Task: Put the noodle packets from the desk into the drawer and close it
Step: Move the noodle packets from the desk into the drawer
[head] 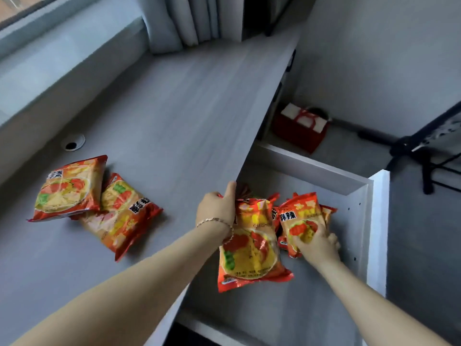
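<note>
**Packets half moved: two on the table, the rest in the open drawer**

Down at the table's right edge, a white-walled drawer (359,188) with a grey floor stands pulled out, and both bare hands work inside it. The left hand (217,208), a thin chain bracelet at its wrist, has its fingers (230,191) curled over the far end of a large red-and-yellow plastic noodle packet (252,253); that packet's long axis runs away from the person, its far end tucked under the table edge and its near end tilted up toward the camera. The right hand (318,245) presses flat, fingers spread, on the lower part of a second red-and-yellow packet (300,218) just to the right, which stands leaning, its long axis also running near to far. More packets show behind and beneath these two; how many cannot be told.

Two further packets of the same kind remain on the grey wood-grain table (162,108), well to the left. The left one (68,189) lies partly over the right one (122,216), whose long axis slants from far-left to near-right.

A round cable hole (72,142) sits in the tabletop beyond them. Pale curtains (179,18) hang at the far end by a window sill. On the grey floor past the drawer stand a red bag with white panels (300,128) and black chair legs (419,151).
</note>
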A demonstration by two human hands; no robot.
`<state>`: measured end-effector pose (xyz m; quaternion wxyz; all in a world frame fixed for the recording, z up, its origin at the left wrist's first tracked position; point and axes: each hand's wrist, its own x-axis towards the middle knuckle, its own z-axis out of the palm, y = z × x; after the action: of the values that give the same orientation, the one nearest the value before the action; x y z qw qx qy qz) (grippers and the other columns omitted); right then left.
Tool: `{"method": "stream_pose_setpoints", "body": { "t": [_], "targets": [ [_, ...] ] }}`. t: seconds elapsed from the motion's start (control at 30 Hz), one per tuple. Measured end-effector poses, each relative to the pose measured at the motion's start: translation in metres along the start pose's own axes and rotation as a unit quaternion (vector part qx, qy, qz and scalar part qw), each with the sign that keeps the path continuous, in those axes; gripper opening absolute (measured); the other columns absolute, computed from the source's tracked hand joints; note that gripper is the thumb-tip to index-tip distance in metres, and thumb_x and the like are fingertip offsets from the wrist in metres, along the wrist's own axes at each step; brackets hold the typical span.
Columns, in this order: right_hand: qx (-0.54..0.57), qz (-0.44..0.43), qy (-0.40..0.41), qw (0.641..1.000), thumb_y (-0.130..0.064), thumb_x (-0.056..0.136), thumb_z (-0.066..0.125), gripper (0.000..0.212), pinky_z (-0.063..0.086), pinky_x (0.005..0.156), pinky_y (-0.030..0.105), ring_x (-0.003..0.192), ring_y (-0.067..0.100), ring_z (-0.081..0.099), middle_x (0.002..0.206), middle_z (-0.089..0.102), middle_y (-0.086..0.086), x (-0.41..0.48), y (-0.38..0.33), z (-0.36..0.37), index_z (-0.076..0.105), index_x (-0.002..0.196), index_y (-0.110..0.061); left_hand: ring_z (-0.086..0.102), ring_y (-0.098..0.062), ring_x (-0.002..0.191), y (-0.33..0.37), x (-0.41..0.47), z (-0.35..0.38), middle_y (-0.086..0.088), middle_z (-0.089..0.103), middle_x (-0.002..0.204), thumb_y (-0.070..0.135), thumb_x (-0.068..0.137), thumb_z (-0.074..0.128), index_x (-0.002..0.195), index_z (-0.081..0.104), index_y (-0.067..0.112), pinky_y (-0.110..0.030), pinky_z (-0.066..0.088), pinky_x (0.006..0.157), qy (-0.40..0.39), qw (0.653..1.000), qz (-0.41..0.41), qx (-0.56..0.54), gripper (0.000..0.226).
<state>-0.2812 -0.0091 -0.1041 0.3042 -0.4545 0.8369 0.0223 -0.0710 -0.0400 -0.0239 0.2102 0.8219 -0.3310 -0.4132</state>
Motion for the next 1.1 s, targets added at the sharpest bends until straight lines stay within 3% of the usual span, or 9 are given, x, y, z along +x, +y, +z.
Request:
{"method": "stream_pose_setpoints", "body": {
  "t": [0.1, 0.27, 0.4, 0.5, 0.6, 0.73, 0.83, 0.97, 1.1],
  "targets": [
    [-0.016, -0.031, 0.003, 0.999, -0.043, 0.086, 0.055, 0.061, 0.03, 0.108, 0.048, 0.134, 0.039, 0.025, 0.143, 0.031, 0.024, 0.008, 0.007, -0.012, 0.036, 0.137, -0.015, 0.054, -0.028, 0.071, -0.002, 0.003, 0.041, -0.014, 0.062, 0.084, 0.054, 0.093, 0.036, 0.088, 0.058, 0.001, -0.03, 0.037, 0.057, 0.002, 0.997, -0.073, -0.011, 0.058],
    [0.014, -0.107, 0.035, 0.994, -0.017, 0.088, 0.052, 0.03, 0.033, 0.109, 0.042, 0.127, 0.037, 0.035, 0.134, 0.044, 0.019, 0.014, 0.013, -0.026, 0.059, 0.117, -0.013, 0.051, -0.02, 0.058, -0.01, 0.006, 0.082, -0.007, 0.053, 0.068, 0.047, 0.096, 0.036, 0.085, 0.052, 0.005, -0.033, 0.043, 0.068, 0.016, 0.989, -0.149, -0.01, 0.046],
    [0.014, -0.15, 0.021, 0.988, -0.011, 0.085, 0.054, 0.028, 0.031, 0.106, 0.037, 0.124, 0.035, 0.038, 0.128, 0.05, 0.018, 0.011, -0.002, -0.03, 0.062, 0.113, -0.01, 0.057, -0.031, 0.114, -0.013, 0.008, 0.085, -0.015, 0.056, 0.126, 0.036, 0.097, 0.042, 0.129, 0.042, 0.003, -0.036, 0.046, 0.093, -0.019, 0.987, -0.153, -0.038, 0.046],
    [0.016, -0.198, 0.014, 0.98, -0.01, 0.086, 0.055, 0.026, 0.029, 0.107, 0.037, 0.124, 0.033, 0.038, 0.127, 0.052, 0.016, 0.0, -0.03, -0.026, 0.063, 0.11, -0.011, 0.053, -0.028, 0.121, -0.008, 0.001, 0.062, -0.012, 0.048, 0.138, 0.02, 0.096, 0.043, 0.137, 0.036, 0.01, -0.035, 0.046, 0.098, -0.052, 0.997, -0.05, 0.032, 0.043],
    [0.046, -0.251, 0.003, 0.967, -0.009, 0.089, 0.051, 0.024, 0.033, 0.104, 0.034, 0.125, 0.027, 0.037, 0.126, 0.051, 0.011, -0.019, -0.067, -0.025, 0.062, 0.11, -0.011, 0.057, -0.021, 0.115, -0.01, -0.01, 0.011, -0.007, 0.053, 0.132, 0.014, 0.093, 0.044, 0.127, 0.05, 0.016, -0.029, 0.047, 0.093, -0.035, 0.992, 0.112, 0.047, 0.034],
    [0.068, -0.349, -0.02, 0.934, -0.009, 0.09, 0.048, 0.025, 0.034, 0.103, 0.031, 0.124, 0.023, 0.04, 0.124, 0.053, 0.009, -0.053, -0.137, -0.007, 0.061, 0.11, -0.01, 0.051, -0.03, 0.121, -0.042, 0.001, -0.087, -0.014, 0.052, 0.13, 0.006, 0.085, 0.054, 0.116, 0.058, 0.007, -0.035, 0.041, 0.099, 0.156, 0.938, 0.276, 0.139, 0.031],
    [0.049, -0.407, -0.098, 0.907, -0.021, 0.09, 0.054, 0.034, 0.036, 0.105, 0.035, 0.126, 0.026, 0.042, 0.128, 0.05, 0.012, -0.087, -0.196, 0.021, 0.052, 0.122, -0.009, 0.031, -0.04, 0.136, -0.074, 0.035, -0.153, -0.025, 0.037, 0.143, 0.017, 0.079, 0.064, 0.128, 0.05, 0.005, -0.048, 0.028, 0.112, 0.279, 0.927, 0.182, 0.175, 0.053],
    [-0.083, -0.428, -0.14, 0.889, -0.056, 0.071, 0.067, 0.097, 0.032, 0.107, 0.042, 0.129, 0.034, 0.033, 0.139, 0.036, 0.019, -0.138, -0.257, 0.072, 0.021, 0.141, -0.007, 0.005, -0.04, 0.145, -0.109, 0.071, -0.211, -0.02, 0.004, 0.157, 0.057, 0.069, 0.07, 0.147, 0.019, 0.027, -0.052, 0.013, 0.117, 0.254, 0.941, -0.035, 0.224, 0.098],
    [-0.201, -0.431, -0.115, 0.872, -0.063, 0.064, 0.068, 0.124, 0.022, 0.112, 0.048, 0.135, 0.04, 0.021, 0.148, 0.019, 0.027, -0.165, -0.271, 0.116, -0.008, 0.146, -0.011, 0.037, -0.045, 0.129, -0.128, 0.094, -0.224, -0.023, 0.029, 0.146, 0.061, 0.064, 0.071, 0.145, 0.019, 0.032, -0.05, 0.033, 0.108, 0.162, 0.968, -0.105, 0.161, 0.101]
  ]
}}
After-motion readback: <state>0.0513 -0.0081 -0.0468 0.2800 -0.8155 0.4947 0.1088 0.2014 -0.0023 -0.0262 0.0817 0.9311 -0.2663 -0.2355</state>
